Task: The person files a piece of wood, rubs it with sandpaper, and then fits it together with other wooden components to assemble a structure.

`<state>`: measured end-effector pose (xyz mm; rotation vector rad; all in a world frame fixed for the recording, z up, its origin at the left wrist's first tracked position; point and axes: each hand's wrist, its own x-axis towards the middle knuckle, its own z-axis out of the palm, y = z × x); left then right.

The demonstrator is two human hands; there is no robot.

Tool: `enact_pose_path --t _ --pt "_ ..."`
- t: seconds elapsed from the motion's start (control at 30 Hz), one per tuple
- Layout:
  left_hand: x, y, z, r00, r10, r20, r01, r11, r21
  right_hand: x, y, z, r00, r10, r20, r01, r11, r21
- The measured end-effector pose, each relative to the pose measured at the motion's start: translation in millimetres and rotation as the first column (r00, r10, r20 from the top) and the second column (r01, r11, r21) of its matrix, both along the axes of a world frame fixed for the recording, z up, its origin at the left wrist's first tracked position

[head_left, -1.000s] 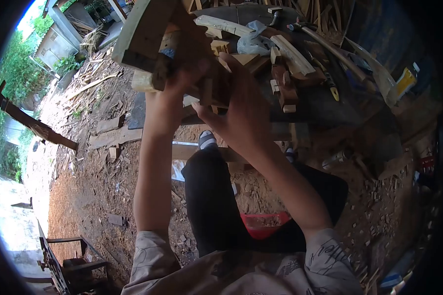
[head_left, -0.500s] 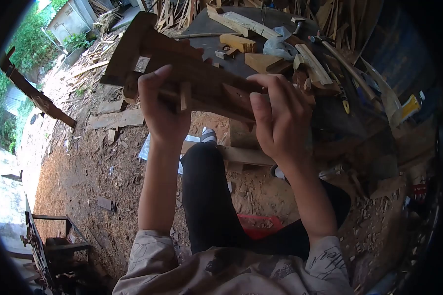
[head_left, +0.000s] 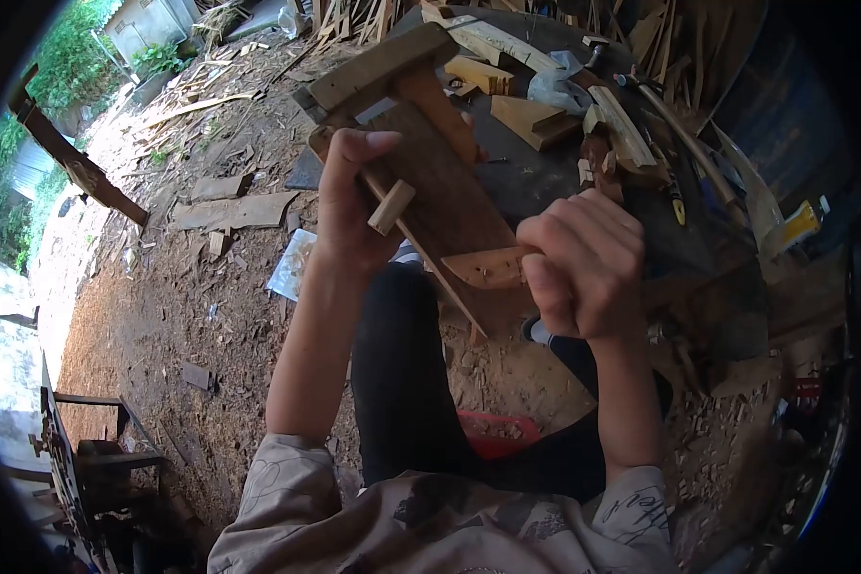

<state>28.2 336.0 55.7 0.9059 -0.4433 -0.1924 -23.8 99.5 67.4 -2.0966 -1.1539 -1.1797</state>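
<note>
Raised in front of me is a wooden assembly (head_left: 440,163): a flat board with a thick crossbar (head_left: 383,65) over its upper end and a short wooden peg (head_left: 391,209) sticking out by its near edge. My left hand (head_left: 354,206) is closed round that edge, thumb on top, just above the peg. Across the board's lower end lies a tapered wooden piece (head_left: 483,268) with small holes. My right hand (head_left: 588,258) is curled round this piece's right end, fingers folded and thumb underneath. The far side of the assembly is hidden.
A dark worktable (head_left: 536,177) behind carries cut wood blocks (head_left: 531,122), a plastic bag (head_left: 557,86) and a long-handled hammer (head_left: 674,120). Wood scraps and shavings cover the ground. A red tray (head_left: 493,432) sits between my legs; a plastic sheet (head_left: 292,265) lies left.
The assembly has tilted, its crossbar end moving right and its other end coming down nearer me. My right hand has lowered and its fingers have closed round the tapered piece.
</note>
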Motion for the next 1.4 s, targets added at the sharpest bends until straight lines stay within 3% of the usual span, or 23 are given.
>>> enact_pose_path --t 0.07,0.1,0.23,0.33,0.37,0.43,0.67,0.83,0.9,1.07,1.1,1.17,1.23,1.33,1.37,1.4 --pt "-2 -6 -1 0.998 -0.061 0.0 0.061 0.998 0.012 -5 -4 3 0.999 0.014 0.04 -0.011 0.998 -0.068" --pt "-2 -11 -3 0.99 -0.135 -0.044 0.132 0.989 -0.064 -6 -5 3 0.999 0.009 0.036 -0.007 0.999 -0.047" --pt "-6 -17 -12 0.965 -0.254 -0.059 0.257 0.965 0.056 -5 -9 2 0.999 0.009 0.034 -0.008 1.0 -0.007" --pt "-16 -25 -13 0.955 -0.269 -0.128 0.277 0.96 0.049 -3 -11 -1 0.996 0.05 0.074 -0.053 0.998 0.033" --pt "-16 -29 -22 0.949 -0.299 -0.099 0.292 0.953 -0.081 -2 -12 -1 0.994 0.056 0.091 -0.06 0.997 0.049" --pt "-25 -33 -18 0.936 -0.322 -0.141 0.315 0.946 -0.073 -1 -13 -2 0.991 0.055 0.121 -0.064 0.995 0.075" --pt "-34 -38 -36 0.888 -0.446 -0.113 0.46 0.855 0.237 -7 -14 1 0.983 0.186 -0.004 -0.185 0.979 -0.09" --pt "-47 -51 -20 0.898 -0.403 -0.178 0.437 0.869 0.234 -11 -15 -2 0.993 0.095 0.071 -0.089 0.992 -0.085" --pt "-46 -51 -20 0.889 -0.43 -0.159 0.445 0.893 0.068 -11 -16 -3 0.994 0.053 0.095 -0.052 0.999 -0.013" --pt "-29 -48 -15 0.982 -0.166 0.091 0.174 0.982 -0.079 -18 -35 -23 0.994 0.076 -0.077 -0.052 0.96 0.274" --pt "-23 -45 -15 0.971 -0.204 0.125 0.226 0.955 -0.193 -26 -35 -35 0.978 0.126 -0.167 -0.063 0.938 0.341" --pt "-8 -39 -17 0.944 -0.254 0.211 0.321 0.854 -0.409 -41 -39 -47 0.942 0.14 -0.306 -0.05 0.957 0.285" --pt "-1 -37 -17 0.95 -0.229 0.212 0.307 0.811 -0.498 -54 -35 -58 0.915 0.09 -0.393 -0.001 0.975 0.222" --pt "-2 -46 -20 0.957 -0.248 0.15 0.287 0.743 -0.604 -65 -10 -85 0.88 0.119 -0.46 0.085 0.914 0.398" --pt "-5 -51 -23 0.959 -0.258 0.116 0.272 0.73 -0.627 -65 2 -97 0.892 0.149 -0.427 0.102 0.854 0.51" --pt "-8 -55 -25 0.961 -0.266 0.081 0.253 0.717 -0.649 -69 3 -100 0.907 0.128 -0.402 0.109 0.849 0.516"
